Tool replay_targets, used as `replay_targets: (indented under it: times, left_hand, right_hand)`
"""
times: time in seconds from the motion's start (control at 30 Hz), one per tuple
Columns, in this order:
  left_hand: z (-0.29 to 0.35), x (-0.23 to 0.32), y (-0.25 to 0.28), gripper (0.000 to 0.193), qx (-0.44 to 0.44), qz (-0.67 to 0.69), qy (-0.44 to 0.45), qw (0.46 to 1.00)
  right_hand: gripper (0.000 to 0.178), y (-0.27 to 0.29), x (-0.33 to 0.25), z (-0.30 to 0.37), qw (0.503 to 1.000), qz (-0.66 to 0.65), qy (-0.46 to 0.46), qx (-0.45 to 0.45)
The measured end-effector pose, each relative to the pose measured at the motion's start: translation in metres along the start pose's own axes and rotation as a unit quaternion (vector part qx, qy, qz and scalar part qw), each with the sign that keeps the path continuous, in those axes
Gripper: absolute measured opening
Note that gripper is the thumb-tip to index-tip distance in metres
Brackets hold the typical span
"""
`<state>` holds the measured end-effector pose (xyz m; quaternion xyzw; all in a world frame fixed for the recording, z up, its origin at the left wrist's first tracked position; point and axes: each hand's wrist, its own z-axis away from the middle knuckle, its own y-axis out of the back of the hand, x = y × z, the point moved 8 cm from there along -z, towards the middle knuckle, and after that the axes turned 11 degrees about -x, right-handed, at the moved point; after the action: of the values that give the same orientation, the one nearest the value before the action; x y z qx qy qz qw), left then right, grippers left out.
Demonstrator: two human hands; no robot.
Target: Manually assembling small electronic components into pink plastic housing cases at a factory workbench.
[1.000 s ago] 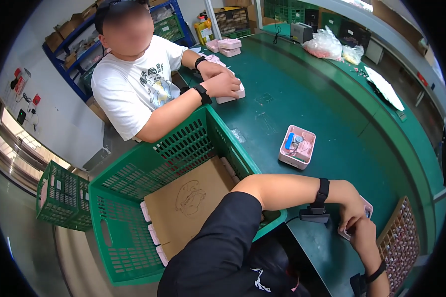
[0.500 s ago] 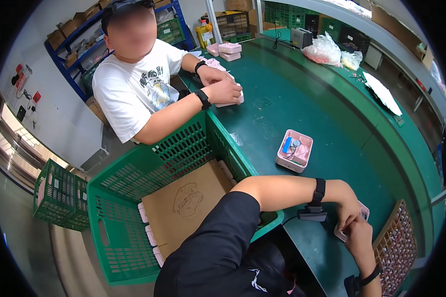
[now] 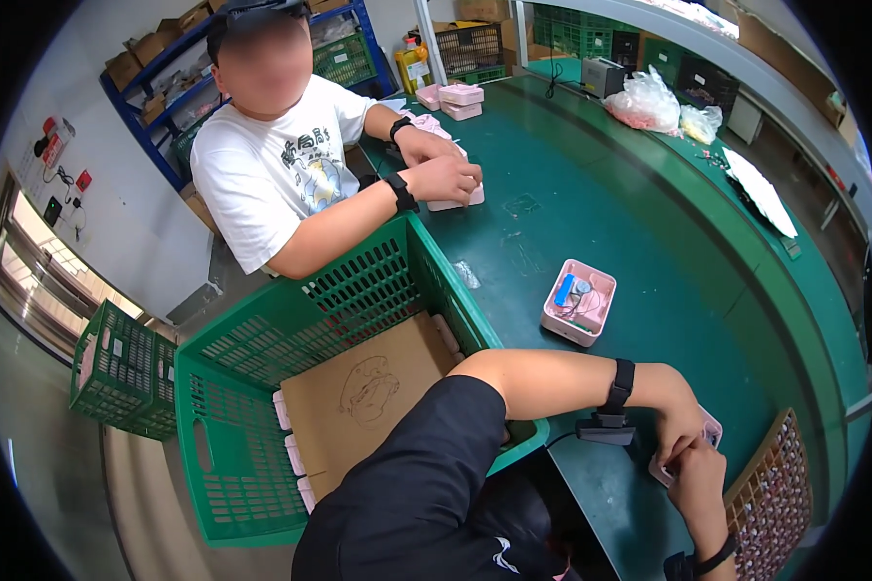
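At the right, my left hand (image 3: 681, 423) and my right hand (image 3: 700, 479) meet over a pink plastic case (image 3: 712, 428). Both have bent, closed fingers gripping at the case, with their fingertips close together. Most of the case is covered by the hands; only its far right corner and a near left edge show. Whether a small part is pinched between the fingertips cannot be seen. Farther up the green table sits another open pink case (image 3: 579, 302), holding a blue part, a round silvery piece and thin wires.
A green crate (image 3: 252, 416) with a cardboard sheet (image 3: 368, 397) and pink cases stands left of my arm. Beside my right hand leans a divided tray (image 3: 770, 494) of small parts. Across the crate, a co-worker's hands (image 3: 446, 174) handle a pink case. Plastic bags (image 3: 644, 102) lie at the back.
The whole view has shifted slightly. My hands stay together at the same pink case, with only a small shift of the fingers. The co-worker's hands stay at their case.
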<state>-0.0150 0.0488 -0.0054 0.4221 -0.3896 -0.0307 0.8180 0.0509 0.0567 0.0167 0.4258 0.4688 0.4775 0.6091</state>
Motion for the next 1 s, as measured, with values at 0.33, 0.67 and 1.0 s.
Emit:
replay_targets:
  times: [0.33,0.67,1.0]
  left_hand:
    - [-0.001,-0.005,-0.002,0.024,-0.002,0.0,0.009,1.0]
    - [0.056,-0.059,0.066,0.033,0.18,-0.045,0.118,0.975]
    - [0.2,-0.135,0.06,0.072,0.095,0.054,0.68,0.725]
  right_hand:
    - [0.02,0.001,0.004,0.004,0.999,-0.027,0.003,0.034]
    - [0.073,0.035,-0.024,0.02,0.999,-0.025,0.047,0.002]
    - [0.052,0.092,0.032,-0.025,0.957,0.103,-0.051,0.267]
